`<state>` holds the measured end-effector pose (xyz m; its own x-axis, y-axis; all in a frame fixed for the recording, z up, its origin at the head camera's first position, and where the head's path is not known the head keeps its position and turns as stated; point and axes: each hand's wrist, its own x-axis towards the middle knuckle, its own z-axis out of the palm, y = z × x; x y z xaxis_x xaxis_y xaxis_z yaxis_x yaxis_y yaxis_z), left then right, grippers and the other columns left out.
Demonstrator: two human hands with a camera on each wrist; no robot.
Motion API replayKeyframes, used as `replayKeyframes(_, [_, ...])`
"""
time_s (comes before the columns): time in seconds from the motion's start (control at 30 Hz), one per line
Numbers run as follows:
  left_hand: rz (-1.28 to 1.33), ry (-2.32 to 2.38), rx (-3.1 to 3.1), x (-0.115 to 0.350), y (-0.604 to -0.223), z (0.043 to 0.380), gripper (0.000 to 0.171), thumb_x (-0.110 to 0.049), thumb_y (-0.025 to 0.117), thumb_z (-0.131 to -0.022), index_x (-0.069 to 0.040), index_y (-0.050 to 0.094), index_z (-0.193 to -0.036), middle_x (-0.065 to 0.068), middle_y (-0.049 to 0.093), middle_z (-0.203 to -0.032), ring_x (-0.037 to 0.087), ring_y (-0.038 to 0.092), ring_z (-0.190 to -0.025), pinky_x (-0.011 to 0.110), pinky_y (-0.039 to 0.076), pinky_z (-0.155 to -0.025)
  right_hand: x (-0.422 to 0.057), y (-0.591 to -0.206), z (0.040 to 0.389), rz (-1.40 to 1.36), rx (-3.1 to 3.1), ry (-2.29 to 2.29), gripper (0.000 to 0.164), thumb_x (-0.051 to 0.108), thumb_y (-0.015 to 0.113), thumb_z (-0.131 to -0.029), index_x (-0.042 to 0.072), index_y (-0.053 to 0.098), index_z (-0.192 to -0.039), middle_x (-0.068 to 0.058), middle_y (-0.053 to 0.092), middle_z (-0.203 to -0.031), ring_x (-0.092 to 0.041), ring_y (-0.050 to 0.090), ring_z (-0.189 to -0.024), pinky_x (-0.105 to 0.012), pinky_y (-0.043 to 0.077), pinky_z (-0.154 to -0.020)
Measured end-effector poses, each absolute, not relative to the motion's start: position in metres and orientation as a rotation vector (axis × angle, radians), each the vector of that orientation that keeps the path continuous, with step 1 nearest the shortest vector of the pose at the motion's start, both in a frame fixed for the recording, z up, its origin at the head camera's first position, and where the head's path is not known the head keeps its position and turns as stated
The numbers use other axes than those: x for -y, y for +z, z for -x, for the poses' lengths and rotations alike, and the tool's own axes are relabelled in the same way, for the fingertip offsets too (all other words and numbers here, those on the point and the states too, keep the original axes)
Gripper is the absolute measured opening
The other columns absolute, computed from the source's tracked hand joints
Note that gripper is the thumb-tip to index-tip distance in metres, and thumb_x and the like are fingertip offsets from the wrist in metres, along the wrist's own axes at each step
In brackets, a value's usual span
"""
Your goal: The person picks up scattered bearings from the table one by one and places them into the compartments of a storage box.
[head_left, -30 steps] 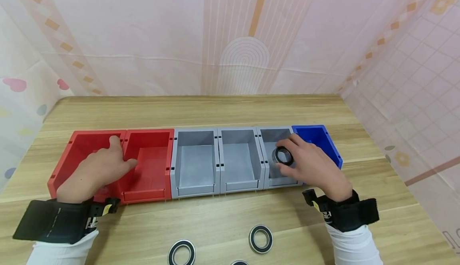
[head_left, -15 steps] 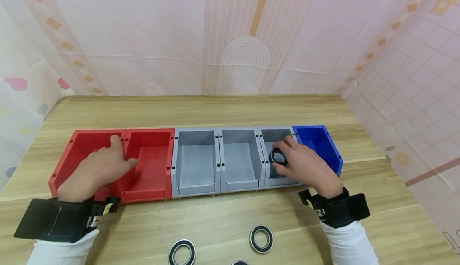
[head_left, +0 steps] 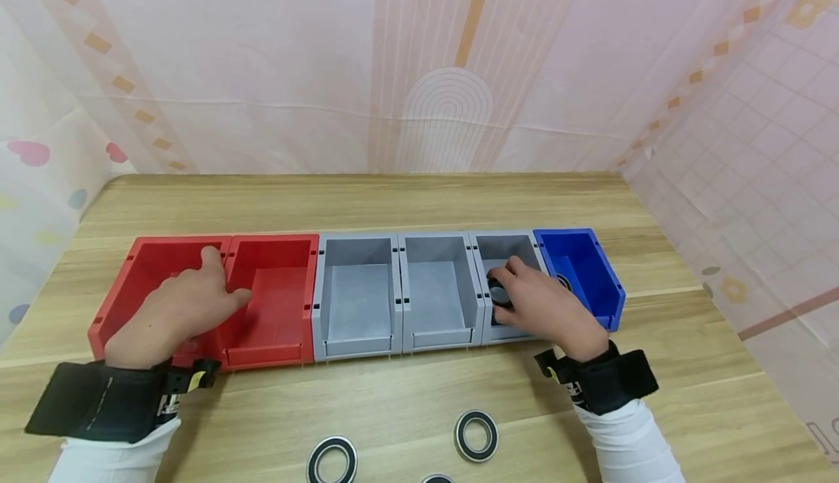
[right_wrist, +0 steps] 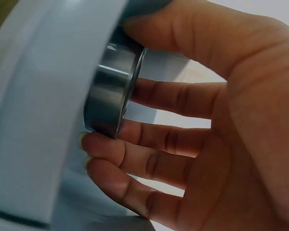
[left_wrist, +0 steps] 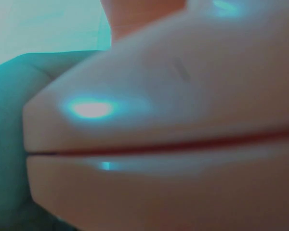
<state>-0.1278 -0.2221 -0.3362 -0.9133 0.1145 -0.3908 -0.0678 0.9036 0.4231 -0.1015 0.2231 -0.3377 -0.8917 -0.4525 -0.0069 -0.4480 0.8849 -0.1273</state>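
Observation:
My right hand (head_left: 547, 308) reaches down into the right-hand grey bin (head_left: 506, 242) and grips a ball bearing (head_left: 499, 293) by its rim. In the right wrist view the bearing (right_wrist: 111, 86) stands on edge, its shiny metal side showing, with the thumb above and fingertips below. My left hand (head_left: 177, 308) lies over the divider of the two red bins (head_left: 275, 355), thumb stretched to the right. Its lower fingers are hidden in the head view. The left wrist view is blurred, with bin walls (left_wrist: 159, 115) covering most of the hand.
Two more grey bins (head_left: 357, 348) sit between the red bins and the held bearing's bin. A blue bin (head_left: 599, 279) at the right end has a bearing (head_left: 565, 281) partly hidden behind my hand. Bearings (head_left: 459, 436) lie on the wooden table (head_left: 393, 410) in front.
My right hand has moved left and lower into the right-hand grey bin with the bearing, uncovering more of the blue bin and the bearing in it. The left hand has stayed put.

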Motion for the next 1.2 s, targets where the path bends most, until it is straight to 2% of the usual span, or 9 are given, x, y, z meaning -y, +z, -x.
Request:
replayKeyframes(0.43, [-0.041, 0.612, -2.658, 0.222, -0.336, 0.128, 0.072, -0.027, 0.070, -0.081, 0.013, 0.020, -0.116, 0.011, 0.053, -0.069, 0.023, 0.054, -0.054, 0.031, 0.050, -0.047, -0.220, -0.346, 0.103, 0.719, -2.962, -0.145, 0.034, 0.023, 0.071, -0.086, 0.003, 0.057, -0.109, -0.006, 0.046, -0.089, -0.014, 0.046, -0.067, -0.024, 0.041, -0.056])
replayKeyframes(1.2, [-0.041, 0.625, -2.650, 0.223, -0.336, 0.126, 0.072, -0.027, 0.069, -0.082, 0.013, 0.020, -0.118, 0.011, 0.053, -0.069, 0.023, 0.054, -0.054, 0.031, 0.050, -0.047, -0.216, -0.353, 0.103, 0.628, -2.953, -0.095, 0.035, 0.019, 0.071, -0.085, 0.000, 0.056, -0.111, -0.008, 0.050, -0.088, -0.015, 0.049, -0.065, -0.027, 0.043, -0.054])
